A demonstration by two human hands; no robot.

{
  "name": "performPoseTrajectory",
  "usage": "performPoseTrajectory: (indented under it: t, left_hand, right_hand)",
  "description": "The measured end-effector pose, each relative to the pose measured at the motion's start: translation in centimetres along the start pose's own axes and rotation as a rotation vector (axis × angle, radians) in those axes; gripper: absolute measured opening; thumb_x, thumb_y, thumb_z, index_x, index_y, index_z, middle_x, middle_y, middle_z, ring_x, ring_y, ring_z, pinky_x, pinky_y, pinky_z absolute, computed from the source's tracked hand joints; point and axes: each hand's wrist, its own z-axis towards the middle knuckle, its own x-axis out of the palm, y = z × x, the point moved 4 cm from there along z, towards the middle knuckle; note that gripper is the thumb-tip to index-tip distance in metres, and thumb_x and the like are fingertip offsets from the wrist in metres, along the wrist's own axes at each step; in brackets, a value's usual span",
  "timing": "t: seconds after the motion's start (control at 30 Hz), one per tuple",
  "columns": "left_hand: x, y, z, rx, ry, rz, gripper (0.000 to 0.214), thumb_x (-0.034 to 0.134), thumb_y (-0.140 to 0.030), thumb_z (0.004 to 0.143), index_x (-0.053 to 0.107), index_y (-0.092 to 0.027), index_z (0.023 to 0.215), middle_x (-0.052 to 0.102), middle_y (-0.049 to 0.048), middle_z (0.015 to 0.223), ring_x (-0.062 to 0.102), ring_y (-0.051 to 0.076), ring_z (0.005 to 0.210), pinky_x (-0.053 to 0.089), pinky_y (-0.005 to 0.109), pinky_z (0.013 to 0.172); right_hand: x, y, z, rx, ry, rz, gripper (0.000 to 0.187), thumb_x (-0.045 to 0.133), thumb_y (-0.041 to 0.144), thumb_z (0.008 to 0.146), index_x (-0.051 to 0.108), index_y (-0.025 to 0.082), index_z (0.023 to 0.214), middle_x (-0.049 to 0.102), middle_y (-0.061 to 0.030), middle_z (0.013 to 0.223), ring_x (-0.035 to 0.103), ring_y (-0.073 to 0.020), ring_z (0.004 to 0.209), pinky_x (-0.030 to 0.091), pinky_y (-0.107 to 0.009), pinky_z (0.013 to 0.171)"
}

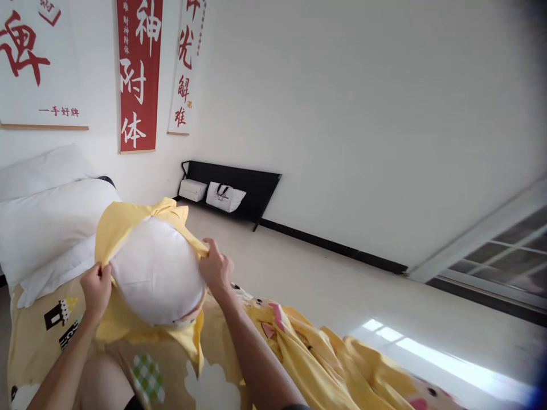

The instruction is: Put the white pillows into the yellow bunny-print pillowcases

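A white pillow (156, 273) bulges out of the mouth of a yellow pillowcase (114, 225), which wraps round its far end and hangs below it. My left hand (96, 287) is closed on the left edge of the pillowcase opening. On the opposite side, my right hand (216, 266) pinches the right edge of the same opening. Both hands hold the cloth above the bed, over a tan patterned sheet (171, 370). How far the pillow reaches inside the case is hidden.
White pillows (51, 219) are stacked at the bed's head. A rumpled yellow quilt (316, 356) lies along the right edge. By the wall stands a black rack (260, 191) with a white bag (224, 197) and a white box (192, 190). Banners (139, 80) hang at upper left.
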Motion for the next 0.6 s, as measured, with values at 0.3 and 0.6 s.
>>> performPoseTrajectory:
  t: [0.3,0.6]
  left_hand:
    - [-2.4,-5.2,3.5,0.067,-0.088,-0.060,0.035,0.043,-0.034,0.078,0.023,-0.022,0.052,0.019,-0.0064,0.048,0.024,0.009,0.050,0.021,0.024,0.052]
    - [-4.0,-6.7,6.5,0.109,-0.123,0.024,0.034,0.044,-0.036,0.074,0.026,-0.022,0.049,0.020,-0.0060,0.049,0.025,0.009,0.049,0.020,0.025,0.053]
  right_hand:
    - [-4.2,4.2,-1.4,-0.050,0.059,0.311,0.045,0.037,0.013,0.071,0.059,0.018,0.110,0.040,0.0072,0.047,0.040,-0.0144,0.047,0.030,-0.024,0.054]
    - [-4.0,6.3,-3.9,-0.067,-0.020,0.580,0.035,0.042,0.018,0.070,0.060,0.021,0.099,0.037,0.0088,0.051,0.036,-0.0120,0.047,0.030,-0.022,0.052]
